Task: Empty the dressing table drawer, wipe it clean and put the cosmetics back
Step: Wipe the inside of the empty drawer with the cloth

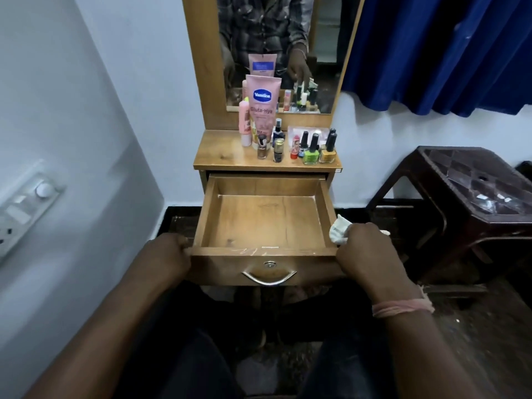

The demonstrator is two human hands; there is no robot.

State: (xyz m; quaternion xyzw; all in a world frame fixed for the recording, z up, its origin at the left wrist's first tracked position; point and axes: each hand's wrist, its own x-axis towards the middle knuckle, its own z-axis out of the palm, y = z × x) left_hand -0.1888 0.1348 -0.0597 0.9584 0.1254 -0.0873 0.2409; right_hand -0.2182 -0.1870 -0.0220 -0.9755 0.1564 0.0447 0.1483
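Observation:
The wooden drawer (264,223) of the dressing table is pulled far out and holds nothing. My left hand (167,259) grips its front left corner. My right hand (365,251) grips the front right corner and also holds a crumpled white cloth (339,230) against the drawer's right wall. The cosmetics stand on the table top (221,156): a tall pink Vaseline tube (262,108), a pink bottle (244,122), a green nail polish (311,151), a yellow one (328,149), a red lipstick (294,146) and several small bottles.
A mirror (325,53) rises behind the table top. A dark plastic stool (466,194) stands at the right, under a blue curtain (437,50). A wall with a switch panel (26,205) is close on the left. The drawer's metal handle (269,276) faces me.

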